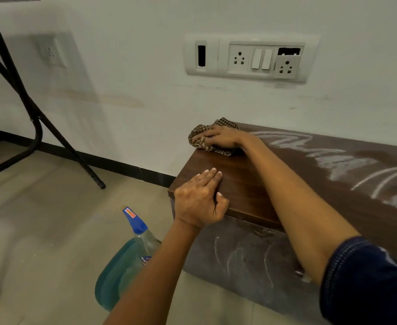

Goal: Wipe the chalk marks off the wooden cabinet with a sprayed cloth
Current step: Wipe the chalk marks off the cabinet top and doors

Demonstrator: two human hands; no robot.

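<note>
A low wooden cabinet (246, 184) with a dark brown top stands against the wall. White chalk marks (328, 158) cover the right part of its top, and fainter chalk scribbles (239, 254) show on its grey front. My right hand (221, 137) presses a checked brown cloth (199, 134) flat on the top's far left corner. My left hand (199, 200) rests on the near left edge of the top, fingers together, holding nothing. The left part of the top shows bare wood.
A spray bottle (124, 256) of blue liquid with a blue nozzle stands on the tiled floor left of the cabinet, partly hidden by my left forearm. A black metal table leg (38, 127) crosses the left side. A white socket panel (251, 57) sits on the wall above.
</note>
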